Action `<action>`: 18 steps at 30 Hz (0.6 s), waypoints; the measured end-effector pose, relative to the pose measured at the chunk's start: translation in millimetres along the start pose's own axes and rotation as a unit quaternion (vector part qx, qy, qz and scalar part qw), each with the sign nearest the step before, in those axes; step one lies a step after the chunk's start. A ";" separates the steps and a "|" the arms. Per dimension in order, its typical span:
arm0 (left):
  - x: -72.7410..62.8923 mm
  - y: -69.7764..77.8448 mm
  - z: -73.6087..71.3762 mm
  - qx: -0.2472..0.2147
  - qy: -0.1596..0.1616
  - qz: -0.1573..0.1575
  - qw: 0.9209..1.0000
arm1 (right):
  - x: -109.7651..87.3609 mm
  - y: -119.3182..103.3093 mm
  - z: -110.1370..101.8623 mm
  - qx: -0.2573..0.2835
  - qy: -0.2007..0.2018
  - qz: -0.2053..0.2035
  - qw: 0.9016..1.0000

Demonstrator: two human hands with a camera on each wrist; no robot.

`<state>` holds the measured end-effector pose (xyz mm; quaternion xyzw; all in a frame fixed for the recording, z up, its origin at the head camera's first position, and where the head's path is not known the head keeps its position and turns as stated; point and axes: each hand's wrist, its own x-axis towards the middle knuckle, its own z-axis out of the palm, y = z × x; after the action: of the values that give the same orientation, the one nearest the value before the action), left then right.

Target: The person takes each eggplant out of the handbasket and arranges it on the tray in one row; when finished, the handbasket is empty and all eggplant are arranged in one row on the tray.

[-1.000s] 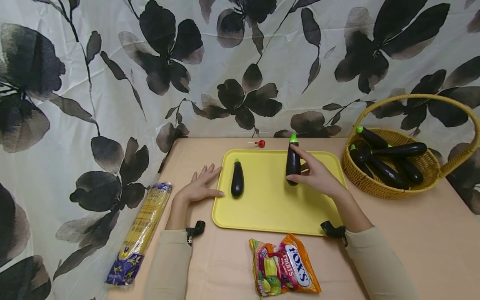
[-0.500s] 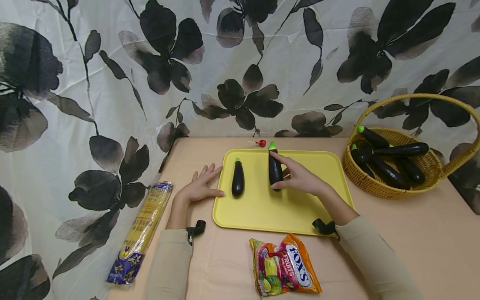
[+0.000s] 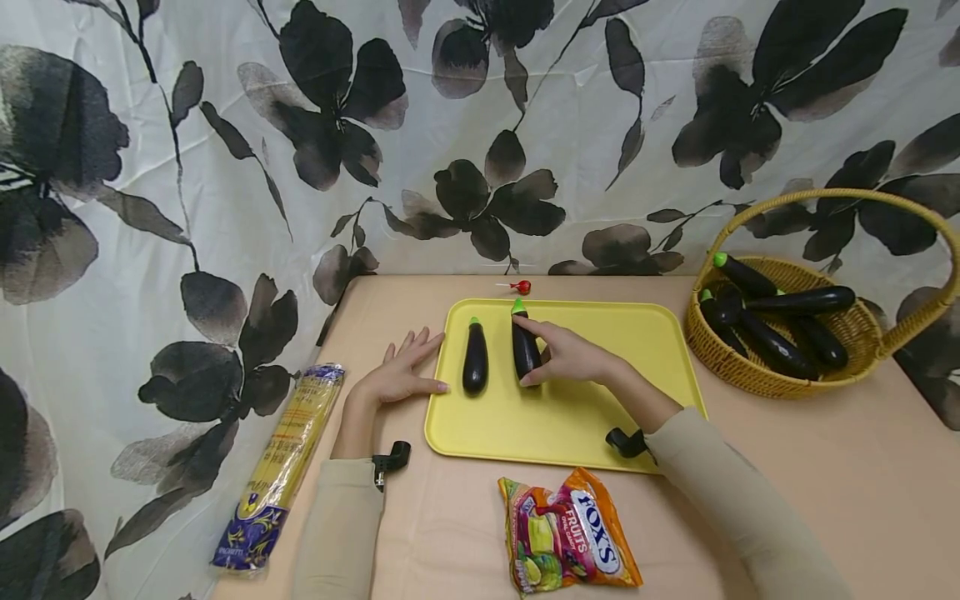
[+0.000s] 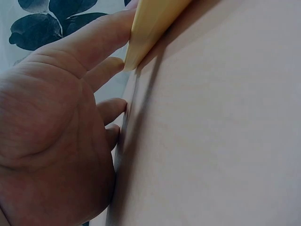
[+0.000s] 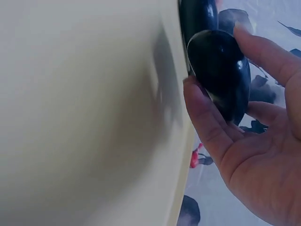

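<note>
My right hand [image 3: 573,354] grips a dark purple eggplant [image 3: 525,346] with a bright green stem, thumb near its bottom and a finger near its top. It is over the yellow tray [image 3: 570,429]; I cannot tell whether it touches the surface. Close by on its left lies a second eggplant [image 3: 476,358]. In the right wrist view the held eggplant [image 5: 221,70] partly covers the other one [image 5: 200,16]. My left hand [image 3: 401,371] touches the tray's left edge, fingers extended; the left wrist view shows thumb and fingers against the rim [image 4: 146,33].
A wicker basket [image 3: 712,367] of several eggplants, with a tall handle, stands to the right. A spaghetti pack [image 3: 277,475] lies left, and an orange candy bag [image 3: 570,533] in front of the tray. A red lollipop [image 3: 521,287] lies behind it.
My right hand has moved left across the tray with the eggplant, bringing it close to the other one. My left hand has stayed at the tray's edge.
</note>
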<state>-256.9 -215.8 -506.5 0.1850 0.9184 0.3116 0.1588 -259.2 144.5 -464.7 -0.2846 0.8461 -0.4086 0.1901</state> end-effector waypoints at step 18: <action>-1.7 5.4 0.0 -0.008 0.003 -0.001 1.000 | 18.6 -8.3 11.4 -0.026 -0.041 0.030 0.998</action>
<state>-254.1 -212.5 -502.8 0.1819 0.9166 0.3190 0.1580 -264.4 121.8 -466.5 -0.2804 0.8562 -0.3684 0.2293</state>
